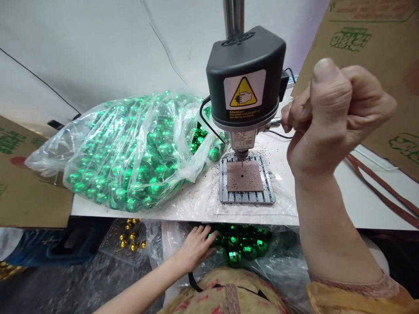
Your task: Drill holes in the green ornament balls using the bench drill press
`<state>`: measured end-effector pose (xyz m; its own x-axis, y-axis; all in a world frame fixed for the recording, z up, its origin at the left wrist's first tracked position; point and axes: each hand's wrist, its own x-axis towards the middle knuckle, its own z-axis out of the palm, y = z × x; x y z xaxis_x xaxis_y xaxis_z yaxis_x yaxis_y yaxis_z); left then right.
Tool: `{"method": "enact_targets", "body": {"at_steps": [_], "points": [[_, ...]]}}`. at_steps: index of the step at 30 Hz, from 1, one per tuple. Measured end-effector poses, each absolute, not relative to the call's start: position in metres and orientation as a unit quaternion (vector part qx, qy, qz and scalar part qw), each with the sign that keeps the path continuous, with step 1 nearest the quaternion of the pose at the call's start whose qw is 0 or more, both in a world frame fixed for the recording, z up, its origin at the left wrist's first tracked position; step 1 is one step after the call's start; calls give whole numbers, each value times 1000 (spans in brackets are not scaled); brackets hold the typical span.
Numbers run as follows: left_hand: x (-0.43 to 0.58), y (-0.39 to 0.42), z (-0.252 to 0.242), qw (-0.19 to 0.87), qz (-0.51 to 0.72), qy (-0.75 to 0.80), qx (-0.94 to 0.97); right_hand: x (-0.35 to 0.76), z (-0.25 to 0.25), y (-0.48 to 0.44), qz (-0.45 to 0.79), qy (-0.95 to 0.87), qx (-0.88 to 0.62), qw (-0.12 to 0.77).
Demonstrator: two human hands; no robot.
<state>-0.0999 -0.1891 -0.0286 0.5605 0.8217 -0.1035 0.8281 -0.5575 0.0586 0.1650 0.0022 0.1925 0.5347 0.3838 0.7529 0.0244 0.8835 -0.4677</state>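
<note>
A small black bench drill press [246, 83] with a yellow warning label stands on the white table. My right hand [330, 113] is closed around the metal feed lever at its right side; the grip end is hidden by the fingers. Under the chuck, a brown square pad [245, 175] with a dark hole lies on the slotted metal base [268, 196]. Below the table edge, my left hand [196, 246] reaches to shiny green mirrored balls [247, 246] on clear plastic in my lap. Its fingers are apart, with the tips against the balls.
A large clear bag [131, 152] full of green mirrored balls lies left of the drill press. Cardboard boxes [369, 87] stand at both sides. Dark shavings litter the white table [193, 203]. Several gold balls [132, 237] sit in a clear container lower left. A brown strap [382, 189] lies at right.
</note>
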Motion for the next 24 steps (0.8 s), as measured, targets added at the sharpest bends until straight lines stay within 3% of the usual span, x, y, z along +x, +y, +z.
{"method": "enact_targets", "body": {"at_steps": [2, 4, 9, 12, 14, 17, 20, 24], "points": [[-102, -197, -33, 73, -83, 503, 857, 165, 191, 2, 104, -461, -215, 855], [-100, -199, -31, 63, -61, 486, 870, 165, 190, 2, 106, -457, -201, 860], [-90, -147, 4, -3, 231, 336, 913, 167, 188, 4, 102, -470, -195, 855], [-78, -65, 43, -6, 344, 425, 837, 168, 187, 6, 100, -471, -194, 855], [-69, -4, 67, -4, 311, 546, 778, 168, 186, 7, 98, -467, -191, 858], [-66, 69, 89, 39, 116, 737, 665, 168, 186, 7, 96, -469, -191, 857], [-76, 105, 92, 81, 41, 781, 618, 168, 186, 5, 94, -475, -193, 854], [-91, 115, 85, 90, 41, 779, 619, 166, 187, 1, 106, -473, -200, 852]]}}
